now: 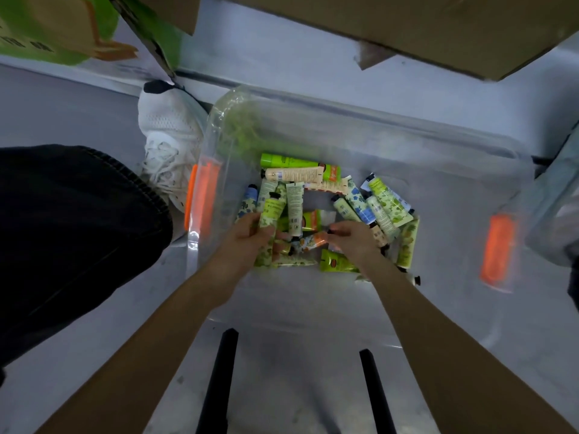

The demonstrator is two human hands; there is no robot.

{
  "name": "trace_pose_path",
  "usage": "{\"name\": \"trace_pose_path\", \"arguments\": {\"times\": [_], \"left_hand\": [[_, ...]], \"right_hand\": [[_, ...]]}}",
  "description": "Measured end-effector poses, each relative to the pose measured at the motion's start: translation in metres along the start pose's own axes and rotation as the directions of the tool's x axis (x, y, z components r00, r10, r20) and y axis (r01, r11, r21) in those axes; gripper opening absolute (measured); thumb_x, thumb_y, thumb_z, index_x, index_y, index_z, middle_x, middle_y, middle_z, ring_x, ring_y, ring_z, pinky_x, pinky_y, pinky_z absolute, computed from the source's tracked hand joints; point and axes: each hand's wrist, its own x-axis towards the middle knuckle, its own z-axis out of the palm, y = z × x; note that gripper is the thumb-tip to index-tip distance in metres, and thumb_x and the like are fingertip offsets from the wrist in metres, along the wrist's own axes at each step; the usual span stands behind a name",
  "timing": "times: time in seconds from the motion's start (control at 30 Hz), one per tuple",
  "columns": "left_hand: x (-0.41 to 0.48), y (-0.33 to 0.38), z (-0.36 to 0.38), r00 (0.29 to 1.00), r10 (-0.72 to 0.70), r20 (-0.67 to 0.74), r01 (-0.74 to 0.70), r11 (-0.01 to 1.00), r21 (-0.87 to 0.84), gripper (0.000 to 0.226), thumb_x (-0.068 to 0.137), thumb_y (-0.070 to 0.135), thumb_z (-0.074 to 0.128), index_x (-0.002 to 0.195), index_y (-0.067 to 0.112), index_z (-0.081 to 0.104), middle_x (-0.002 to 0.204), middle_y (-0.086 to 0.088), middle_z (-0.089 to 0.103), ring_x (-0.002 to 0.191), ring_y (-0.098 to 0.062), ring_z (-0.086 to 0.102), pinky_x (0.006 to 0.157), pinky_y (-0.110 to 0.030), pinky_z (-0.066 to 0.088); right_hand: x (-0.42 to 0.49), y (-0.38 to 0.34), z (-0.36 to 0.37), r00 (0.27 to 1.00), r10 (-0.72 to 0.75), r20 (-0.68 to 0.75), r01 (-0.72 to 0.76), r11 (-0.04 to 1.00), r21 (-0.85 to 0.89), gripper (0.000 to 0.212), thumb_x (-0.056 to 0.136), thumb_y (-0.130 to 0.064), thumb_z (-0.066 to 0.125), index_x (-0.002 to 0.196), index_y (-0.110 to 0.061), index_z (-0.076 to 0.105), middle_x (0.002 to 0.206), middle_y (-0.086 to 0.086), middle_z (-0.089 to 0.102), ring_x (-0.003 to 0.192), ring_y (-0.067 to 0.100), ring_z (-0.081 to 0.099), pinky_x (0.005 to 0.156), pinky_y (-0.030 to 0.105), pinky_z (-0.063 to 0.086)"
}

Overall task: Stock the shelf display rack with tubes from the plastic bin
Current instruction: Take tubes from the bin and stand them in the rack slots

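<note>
In the plastic bin [219,130], the left hand [247,236] has its fingers wrapped round a green tube [270,214] pointing far, while the right hand [354,241] pinches the orange tube [313,241] lying crosswise.

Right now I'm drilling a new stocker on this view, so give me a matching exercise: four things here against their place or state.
1 left hand
2 white shoe
3 brown cardboard box
4 orange latch

A right end of the plastic bin
B top right of view, beyond the bin
C grips a green leaf-print tube
D floor, left of the bin

Pairs: 1-C, 2-D, 3-B, 4-A
</note>
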Motion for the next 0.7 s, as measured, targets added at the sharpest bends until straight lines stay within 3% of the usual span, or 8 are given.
{"name": "trace_pose_path", "arguments": {"times": [0.1, 0.2, 0.27, 0.37, 0.5, 0.57, 0.63, 0.7], "left_hand": [[0.001, -0.001, 0.0, 0.999, -0.001, -0.034, 0.001, 1.0, 0.004, 0.019, 0.1, 0.009, 0.046, 0.117, 0.007, 0.054, 0.086, -0.003, 0.067, 0.073, -0.013, 0.063, 0.057, -0.018, 0.055], [-0.001, -0.001, -0.001, 1.0, -0.005, -0.019, 0.005, 1.0, -0.005, 0.019, 0.099, 0.009, 0.048, 0.116, 0.007, 0.055, 0.088, -0.002, 0.069, 0.074, -0.014, 0.065, 0.061, -0.022, 0.057], [-0.003, 0.0, -0.001, 1.0, -0.003, 0.003, 0.003, 1.0, -0.011, 0.018, 0.098, 0.006, 0.048, 0.115, 0.009, 0.055, 0.091, -0.002, 0.07, 0.077, -0.015, 0.066, 0.065, -0.025, 0.058], [-0.004, 0.001, 0.0, 1.0, 0.013, 0.011, -0.013, 1.0, 0.022, 0.02, 0.098, 0.003, 0.048, 0.116, 0.011, 0.054, 0.1, -0.004, 0.069, 0.082, -0.014, 0.066, 0.067, -0.022, 0.056], [-0.007, 0.006, 0.004, 1.0, 0.024, -0.005, -0.024, 0.998, 0.058, 0.014, 0.099, 0.006, 0.046, 0.112, 0.009, 0.052, 0.09, -0.001, 0.066, 0.074, -0.013, 0.062, 0.055, -0.017, 0.053], [-0.011, 0.011, 0.007, 1.0, 0.021, 0.004, -0.021, 0.995, 0.093, 0.014, 0.1, 0.017, 0.046, 0.111, 0.011, 0.054, 0.094, -0.002, 0.064, 0.075, -0.012, 0.06, 0.054, -0.015, 0.05], [-0.014, 0.013, 0.009, 1.0, 0.009, 0.023, -0.012, 0.988, 0.155, 0.022, 0.1, 0.032, 0.044, 0.114, 0.018, 0.055, 0.103, 0.003, 0.061, 0.087, -0.008, 0.058, 0.065, -0.016, 0.049], [-0.017, 0.012, 0.008, 0.999, 0.002, 0.053, -0.013, 0.975, 0.22, 0.025, 0.099, 0.042, 0.038, 0.117, 0.029, 0.05, 0.115, 0.014, 0.052, 0.108, -0.006, 0.049, 0.088, -0.02, 0.039]], "right_hand": [[-0.002, -0.001, -0.002, 1.0, 0.019, 0.013, -0.019, 1.0, -0.005, 0.033, 0.073, -0.019, 0.081, 0.09, 0.005, 0.068, 0.08, 0.018, 0.061, 0.08, 0.02, 0.056, 0.074, 0.034, 0.047], [-0.008, -0.004, -0.006, 0.997, 0.013, 0.08, -0.011, 1.0, -0.025, 0.027, 0.073, -0.014, 0.08, 0.087, 0.004, 0.065, 0.079, 0.012, 0.057, 0.081, 0.021, 0.055, 0.072, 0.032, 0.045], [-0.013, -0.009, -0.014, 0.993, 0.012, 0.117, -0.019, 0.998, 0.062, 0.021, 0.073, -0.007, 0.079, 0.081, -0.003, 0.06, 0.082, 0.01, 0.06, 0.079, 0.022, 0.058, 0.073, 0.033, 0.05], [-0.026, -0.027, -0.04, 0.991, -0.024, 0.131, 0.007, 0.991, 0.132, 0.022, 0.069, 0.0, 0.08, 0.076, -0.009, 0.06, 0.078, 0.007, 0.066, 0.073, 0.017, 0.063, 0.065, 0.022, 0.053], [-0.047, -0.059, -0.088, 0.964, -0.108, 0.242, 0.037, 0.96, 0.279, 0.017, 0.073, 0.007, 0.074, 0.082, -0.005, 0.065, 0.075, 0.008, 0.073, 0.063, 0.01, 0.068, 0.054, 0.016, 0.051], [-0.053, -0.069, -0.101, 0.934, -0.133, 0.333, 0.014, 0.942, 0.335, 0.018, 0.074, 0.006, 0.071, 0.089, -0.004, 0.067, 0.082, 0.011, 0.074, 0.07, 0.016, 0.071, 0.061, 0.019, 0.055], [-0.057, -0.078, -0.101, 0.903, -0.154, 0.401, 0.009, 0.94, 0.34, 0.019, 0.076, 0.004, 0.07, 0.094, -0.003, 0.068, 0.09, 0.015, 0.074, 0.08, 0.021, 0.072, 0.07, 0.023, 0.057], [-0.059, -0.084, -0.091, 0.876, -0.183, 0.446, 0.037, 0.948, 0.317, 0.02, 0.077, 0.002, 0.07, 0.096, -0.003, 0.067, 0.093, 0.015, 0.073, 0.086, 0.022, 0.071, 0.077, 0.027, 0.058]]}}
